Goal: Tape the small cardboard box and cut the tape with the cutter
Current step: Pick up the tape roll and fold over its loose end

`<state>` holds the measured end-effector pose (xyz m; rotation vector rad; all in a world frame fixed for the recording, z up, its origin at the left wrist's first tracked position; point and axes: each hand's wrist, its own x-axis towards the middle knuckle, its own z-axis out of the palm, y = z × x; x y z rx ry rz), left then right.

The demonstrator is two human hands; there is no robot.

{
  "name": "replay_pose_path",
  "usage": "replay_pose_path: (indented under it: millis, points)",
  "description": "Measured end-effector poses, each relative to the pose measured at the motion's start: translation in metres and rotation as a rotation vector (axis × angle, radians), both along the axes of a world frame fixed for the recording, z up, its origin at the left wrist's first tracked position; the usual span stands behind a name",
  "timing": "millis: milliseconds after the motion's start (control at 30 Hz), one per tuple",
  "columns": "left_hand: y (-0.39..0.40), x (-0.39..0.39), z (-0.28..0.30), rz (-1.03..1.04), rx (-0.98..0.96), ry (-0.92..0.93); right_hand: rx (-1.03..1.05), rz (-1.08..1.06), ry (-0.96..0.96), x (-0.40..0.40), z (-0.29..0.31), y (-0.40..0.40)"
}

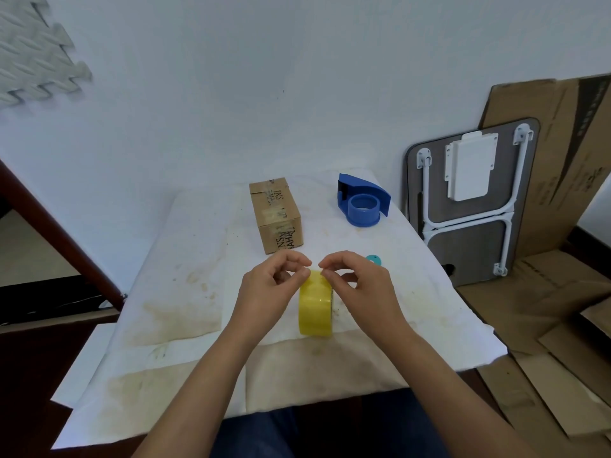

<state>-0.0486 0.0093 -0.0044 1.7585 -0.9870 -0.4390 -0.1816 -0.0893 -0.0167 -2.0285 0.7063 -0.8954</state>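
Both hands pinching top of yellow tape roll (315, 305): left hand (269, 289), right hand (358, 285). Likely hunting free end. Next: peel strip, reach small cardboard box (276, 214); blue cutter (362, 201) untouched.

A stained white cloth (185, 292) covers the table. The box (276, 214) lies on it at the far side. The blue cutter (362, 204) stands to the right of the box. A yellow tape roll (315, 307) stands on edge nearer than the box, and a small teal ring (373, 259) lies beyond the roll, to the right.

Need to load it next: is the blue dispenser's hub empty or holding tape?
Empty: the blue tape dispenser shows a bare hub; the yellow tape roll stands between both hands.
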Motion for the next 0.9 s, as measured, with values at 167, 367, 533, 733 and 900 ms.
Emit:
replay_pose_path:
  millis: [167, 367, 533, 733, 900]
  points:
    - [0.001, 0.003, -0.001, -0.011, 0.011, -0.009, -0.029, -0.012, 0.053, 0.001, 0.001, 0.001]
    - [0.001, 0.003, 0.002, -0.017, 0.016, -0.112, -0.105, -0.052, 0.14, 0.004, 0.003, 0.001]
    - [-0.001, 0.0, 0.002, -0.003, -0.005, -0.223, -0.159, -0.088, 0.194, 0.005, 0.007, 0.004]
    - [-0.003, 0.001, 0.003, -0.005, 0.001, -0.237, -0.155, -0.112, 0.257, 0.006, 0.012, 0.004]
    - [-0.004, 0.001, 0.005, 0.009, 0.032, -0.201, -0.146, -0.128, 0.26, 0.006, 0.014, 0.006]
